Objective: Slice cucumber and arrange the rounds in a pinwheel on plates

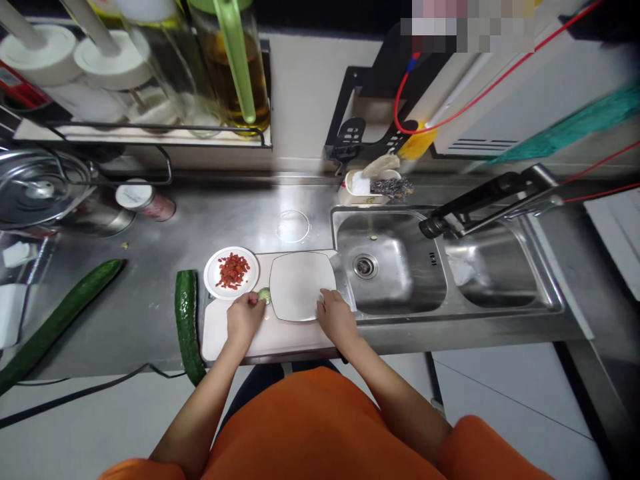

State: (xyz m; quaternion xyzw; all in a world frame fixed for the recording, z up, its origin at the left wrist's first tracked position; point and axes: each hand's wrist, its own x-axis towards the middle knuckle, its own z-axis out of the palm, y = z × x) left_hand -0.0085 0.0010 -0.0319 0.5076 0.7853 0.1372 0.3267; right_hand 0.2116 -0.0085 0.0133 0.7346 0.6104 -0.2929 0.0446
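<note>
My left hand (245, 321) is closed in a pinch on a small pale-green cucumber slice (265, 295), just left of a white square plate (303, 285). The plate lies on a white cutting board (227, 333). My right hand (338, 317) grips the plate's right edge, its fingertips at the rim. To the upper left of my left hand stands a round white dish (213, 280) with small red dried berries (233, 271) in it. A cut length of cucumber (186, 320) lies on the counter beside the board's left edge.
A long whole cucumber (60, 317) lies further left on the steel counter (135, 320). A double sink (395, 267) with a black tap (475, 203) is to the right. Behind are a scrubber holder (367, 199), a pot (95, 213), a small jar (145, 200) and a condiment rack (165, 135).
</note>
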